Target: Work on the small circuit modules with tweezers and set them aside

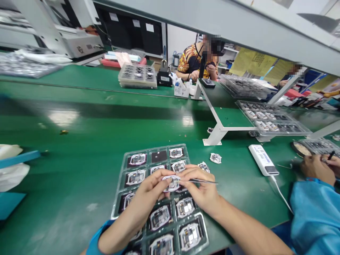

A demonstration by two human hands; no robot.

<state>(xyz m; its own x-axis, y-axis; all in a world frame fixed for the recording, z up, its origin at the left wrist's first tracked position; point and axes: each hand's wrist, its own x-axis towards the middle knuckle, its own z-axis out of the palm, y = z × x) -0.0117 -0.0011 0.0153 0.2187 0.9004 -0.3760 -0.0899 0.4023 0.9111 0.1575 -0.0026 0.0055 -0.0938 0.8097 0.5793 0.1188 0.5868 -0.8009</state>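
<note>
Left hand (152, 188) thumb-and-fingers on white-rimmed module (174, 183), long axis roughly left-to-right; right hand (203, 193) around slim tool (208, 182), free end rightward.

Just the one camera here, folks: from where I'm standing it's riding on the worker's head, aimed forward and down. Picture a dial over the view: the left hand (151, 187) sits around 7 o'clock and the right hand (204, 193) near 5, both pretty close to the lens. The tray (155, 148) is close too, seen from above at a slant, toward 6. Past that it looks across the green bench (79, 170) to a person (188, 63) well back at 1. A neighbor's blue sleeve (313, 216) pokes in at 4, and a pale beam (212, 21) slants over the top, 11 to 2.
</note>
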